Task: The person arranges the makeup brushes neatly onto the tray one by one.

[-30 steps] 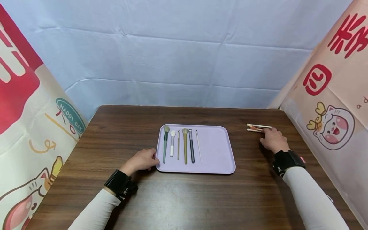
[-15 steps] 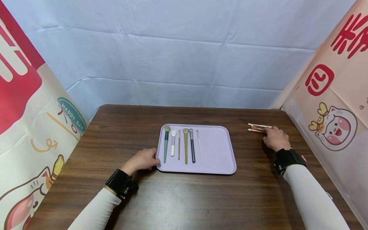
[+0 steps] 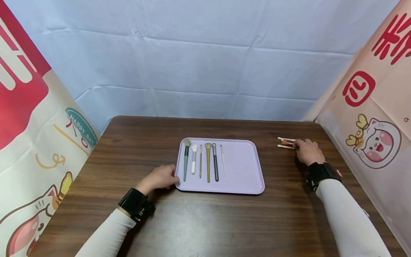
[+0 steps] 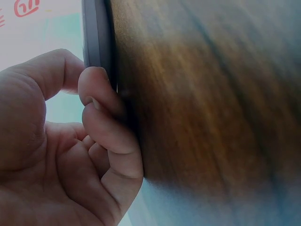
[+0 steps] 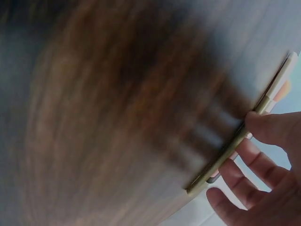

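Note:
A lilac tray (image 3: 244, 166) lies at mid-table. My left hand (image 3: 159, 177) pinches its left edge near the front corner; in the left wrist view the thumb and curled fingers meet at the tray rim (image 4: 99, 37). Several makeup brushes lie side by side on the tray, from a green one (image 3: 186, 164) at left to a thin white one (image 3: 223, 166). At the table's right, my right hand (image 3: 309, 152) pinches a makeup brush (image 5: 207, 175) with a gold handle and white end, thumb on one side, fingers opposite. A few pale-tipped brushes (image 3: 285, 146) stick out leftward past the fingers.
The brown wooden table (image 3: 212, 221) has a far edge against a pale blue cloth backdrop (image 3: 192, 67). Printed cloth panels flank it: one with a cat drawing (image 3: 377, 146) at right, one with red shapes (image 3: 22, 100) at left. Both wrists wear black straps.
The right hand's fingers have shifted slightly over the brushes, covering more of their right ends. The left hand stays at the tray edge. The whole view has shifted slightly.

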`<state>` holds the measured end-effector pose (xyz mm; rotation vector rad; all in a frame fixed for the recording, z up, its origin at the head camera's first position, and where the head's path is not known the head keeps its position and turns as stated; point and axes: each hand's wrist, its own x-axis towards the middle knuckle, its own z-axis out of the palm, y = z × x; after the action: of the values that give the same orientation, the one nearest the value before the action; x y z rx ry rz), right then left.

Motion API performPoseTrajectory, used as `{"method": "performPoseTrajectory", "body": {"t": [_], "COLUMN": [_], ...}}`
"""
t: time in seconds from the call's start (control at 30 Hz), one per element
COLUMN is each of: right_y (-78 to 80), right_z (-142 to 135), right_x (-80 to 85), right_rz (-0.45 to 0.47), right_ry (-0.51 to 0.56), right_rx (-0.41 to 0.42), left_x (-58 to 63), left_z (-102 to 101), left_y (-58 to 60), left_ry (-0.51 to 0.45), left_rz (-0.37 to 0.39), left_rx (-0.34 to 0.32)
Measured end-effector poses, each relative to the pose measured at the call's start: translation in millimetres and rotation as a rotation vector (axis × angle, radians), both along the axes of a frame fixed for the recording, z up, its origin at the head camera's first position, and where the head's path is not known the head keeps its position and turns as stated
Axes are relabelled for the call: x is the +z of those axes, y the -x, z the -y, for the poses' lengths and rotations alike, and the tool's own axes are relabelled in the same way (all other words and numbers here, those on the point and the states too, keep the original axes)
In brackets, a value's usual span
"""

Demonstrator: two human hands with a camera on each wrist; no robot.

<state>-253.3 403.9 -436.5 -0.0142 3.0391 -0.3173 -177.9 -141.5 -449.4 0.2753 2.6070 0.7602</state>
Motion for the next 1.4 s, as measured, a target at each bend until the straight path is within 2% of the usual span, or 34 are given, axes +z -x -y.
{"method": "performPoseTrajectory", "body": {"t": [0.3, 0.5, 0.83, 1.4], "right_y": [4.4, 2.6, -1.6, -7.2], "right_z": [-7, -4, 0, 19], "right_x": [-4.9, -1.3, 6.8, 13.8], "right_rz": [0.013, 0.025, -0.049, -0.061], "right_ry": [0.000, -0.031, -0.047, -0.016], "right_rx": [0.028, 0.031, 0.106, 0.086], "left_x": [-1.3, -1.7, -2.3, -1.5], "left_z": [0, 0, 1, 0], "left_y": [0.2, 0.2, 0.6, -1.0], "left_ry": [-0.007, -0.012, 0.004, -0.013], "left_rz": [-0.002, 0.000, -0.014, 0.001], "left_rx": [-0.005, -0.002, -0.011, -0.008]}}
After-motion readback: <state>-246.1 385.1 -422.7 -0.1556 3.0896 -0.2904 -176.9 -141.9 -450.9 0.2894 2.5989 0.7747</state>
